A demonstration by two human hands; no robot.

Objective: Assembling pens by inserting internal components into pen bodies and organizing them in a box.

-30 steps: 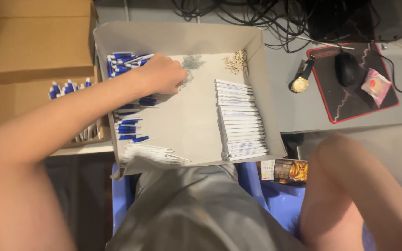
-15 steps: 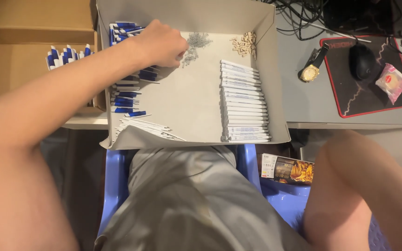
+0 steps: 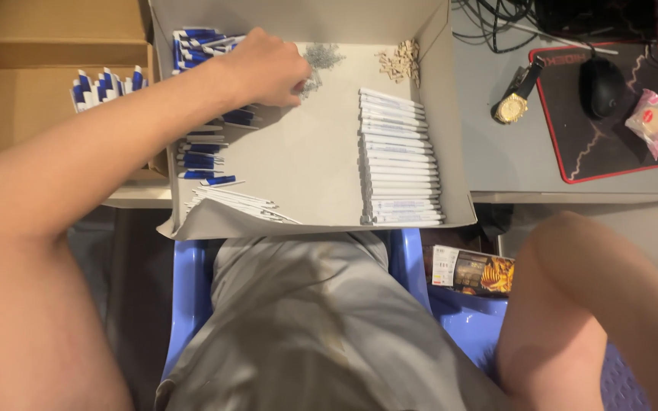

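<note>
Head view shows the left hand [image 3: 268, 68] curled, fingertips pinching at the small springs [image 3: 321, 55] heaped in the tray's [image 3: 306, 160] far part beside sorted pens [image 3: 399, 160], grip hidden.

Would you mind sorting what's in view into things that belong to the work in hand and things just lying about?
In the work:
left hand
grey tray
small metal springs
blue pen parts
white pen barrels
tan small parts

Lying about:
wristwatch
computer mouse
wrapped snack

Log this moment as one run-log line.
left hand: reaching into shallow grey cardboard tray, at small metal springs | right hand: out of view | white pen barrels: stacked
</note>
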